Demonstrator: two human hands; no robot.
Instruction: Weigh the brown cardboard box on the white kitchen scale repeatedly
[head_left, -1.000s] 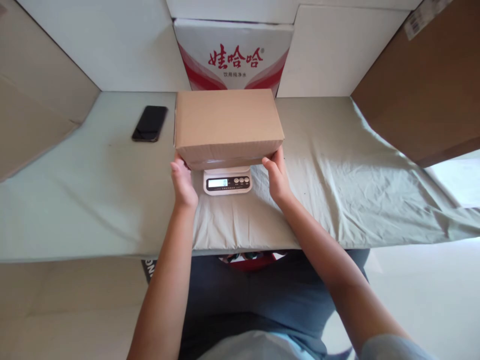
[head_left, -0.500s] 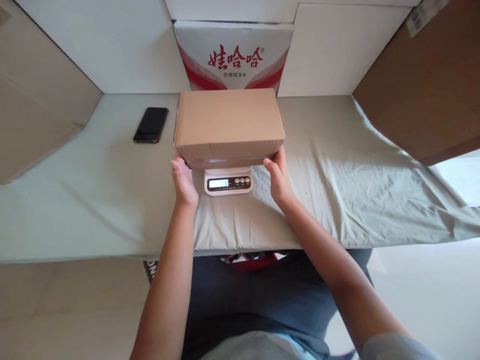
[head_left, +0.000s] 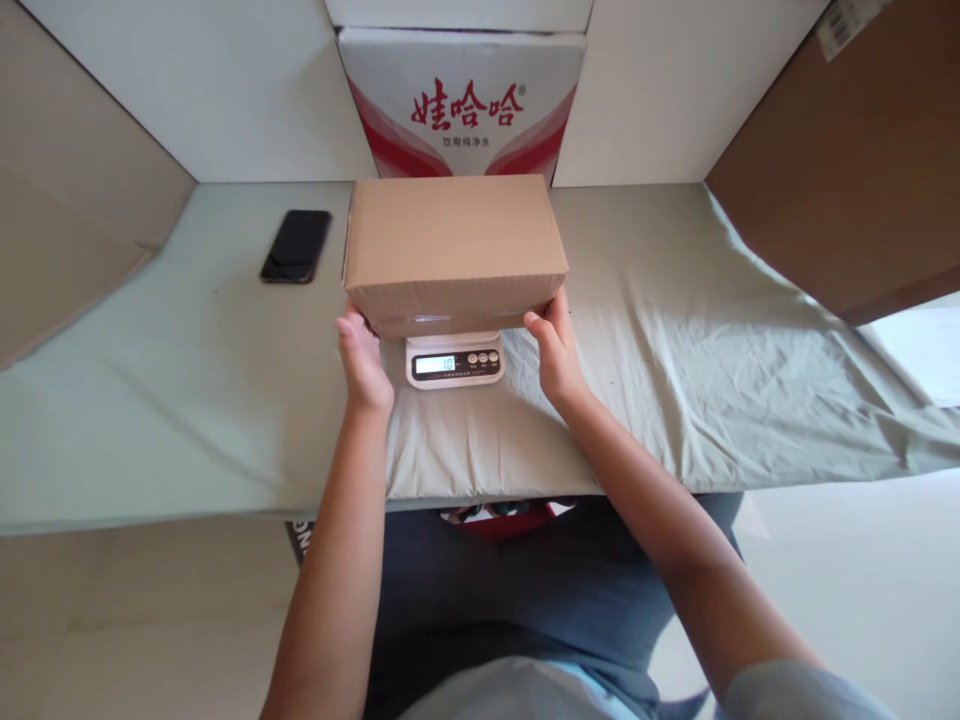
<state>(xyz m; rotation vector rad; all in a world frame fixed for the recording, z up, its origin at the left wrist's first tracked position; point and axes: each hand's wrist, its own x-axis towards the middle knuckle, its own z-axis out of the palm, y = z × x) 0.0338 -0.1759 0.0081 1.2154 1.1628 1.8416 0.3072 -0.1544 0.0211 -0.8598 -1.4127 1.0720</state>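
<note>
A closed brown cardboard box (head_left: 454,245) sits over a small white digital scale (head_left: 454,361) at the middle of the table. My left hand (head_left: 362,362) grips the box's near left corner. My right hand (head_left: 553,352) grips its near right corner. The scale's lit display shows below the box's front edge and reads about 10. Most of the scale's platform is hidden under the box.
A black phone (head_left: 296,245) lies on the table at the back left. A red and white printed carton (head_left: 461,105) stands behind the box. Cardboard panels (head_left: 840,170) wall the sides and back. A wrinkled grey-green cloth (head_left: 712,370) covers the table.
The box has stayed between my hands. The scale's reading has gone from 0 to about 10. The view shifted slightly.
</note>
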